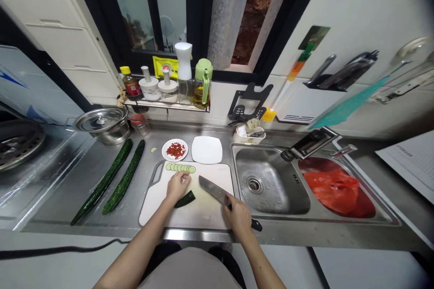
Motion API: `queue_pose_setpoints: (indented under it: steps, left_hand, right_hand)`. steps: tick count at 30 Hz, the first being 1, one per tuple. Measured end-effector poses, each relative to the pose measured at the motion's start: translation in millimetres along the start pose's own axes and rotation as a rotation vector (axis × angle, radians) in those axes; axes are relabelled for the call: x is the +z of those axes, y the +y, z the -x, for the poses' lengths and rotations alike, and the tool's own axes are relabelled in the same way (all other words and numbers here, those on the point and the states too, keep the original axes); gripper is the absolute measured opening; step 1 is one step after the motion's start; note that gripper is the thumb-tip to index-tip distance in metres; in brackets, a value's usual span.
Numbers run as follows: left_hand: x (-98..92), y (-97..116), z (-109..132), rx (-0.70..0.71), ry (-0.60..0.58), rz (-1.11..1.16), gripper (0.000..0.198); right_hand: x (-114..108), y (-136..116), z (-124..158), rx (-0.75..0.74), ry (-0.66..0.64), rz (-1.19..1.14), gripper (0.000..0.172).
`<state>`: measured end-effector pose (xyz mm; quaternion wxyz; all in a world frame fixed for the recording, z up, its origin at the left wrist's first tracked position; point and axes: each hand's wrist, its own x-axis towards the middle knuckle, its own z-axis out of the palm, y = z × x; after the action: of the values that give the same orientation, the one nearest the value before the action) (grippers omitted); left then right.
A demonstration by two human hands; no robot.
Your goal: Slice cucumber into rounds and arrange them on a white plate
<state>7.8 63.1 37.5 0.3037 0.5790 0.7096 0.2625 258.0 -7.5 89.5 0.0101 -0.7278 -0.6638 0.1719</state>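
Right hand (240,217) at board (210,217) edge

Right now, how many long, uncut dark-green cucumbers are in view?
2: one long dark-green cucumber lying on the silver steel counter, and a second dark-green cucumber to its right, nearer the white rectangular cutting board.

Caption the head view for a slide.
Right hand grips a black-handled metal knife over a white rectangular cutting board, left hand near a row of round pale-green cucumber slices.
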Motion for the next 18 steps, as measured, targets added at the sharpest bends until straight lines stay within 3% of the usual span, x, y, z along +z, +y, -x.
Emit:
queue_pose_setpoints:
  steps: [7, 10, 14, 18]
  left_hand:
    - [-15.0, 3.8, 41.8, 0.101, -0.28, -0.223, 0.051]
    - [-18.5, 6.6, 45.7, 0.104, -0.344, -0.244, 0.048]
    - [-20.7, 2.8, 41.9, 0.07, -0.346, -0.177, 0.045]
    - [-33.1, -12.8, 27.3, -0.047, -0.19, -0.067, 0.045]
  right_hand:
    - [0.8, -2.3, -4.4, 0.001, 0.003, -0.016, 0.04]
    - [4.7, -3.1, -6.5, -0.009, 0.005, -0.019, 0.04]
    - [9.8, -3.3, -8.6, -0.027, 0.007, -0.022, 0.041]
    - [10.5, -2.7, -8.1, -0.038, 0.005, -0.03, 0.041]
